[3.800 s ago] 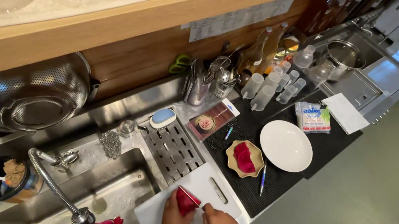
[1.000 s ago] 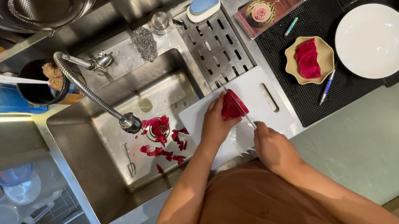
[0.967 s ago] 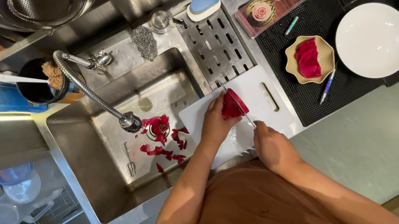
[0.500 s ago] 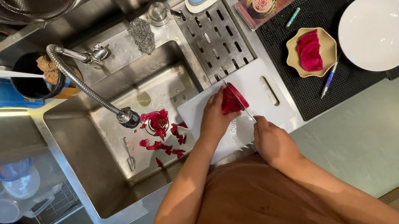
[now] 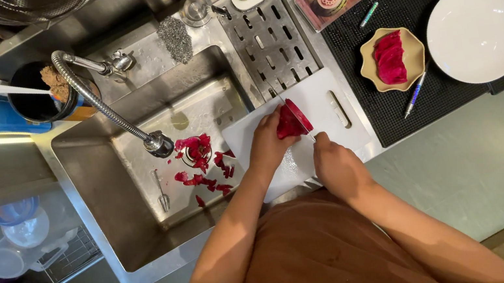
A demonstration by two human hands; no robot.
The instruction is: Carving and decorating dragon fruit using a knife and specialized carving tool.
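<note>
The soft, wet, probably slippery magenta fruit piece is pinned on the white plastic cutting board near its left edge by the left hand, fingers curled over it; the right hand is closed around a thin-bladed knife.

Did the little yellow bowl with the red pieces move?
No. The yellow bowl sits where it did on the black mat, between the white plate and the cutting board; only the camera shifted.

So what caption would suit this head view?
Left hand steadies a red fruit piece on a white cutting board while the right hand slices with a knife.
</note>
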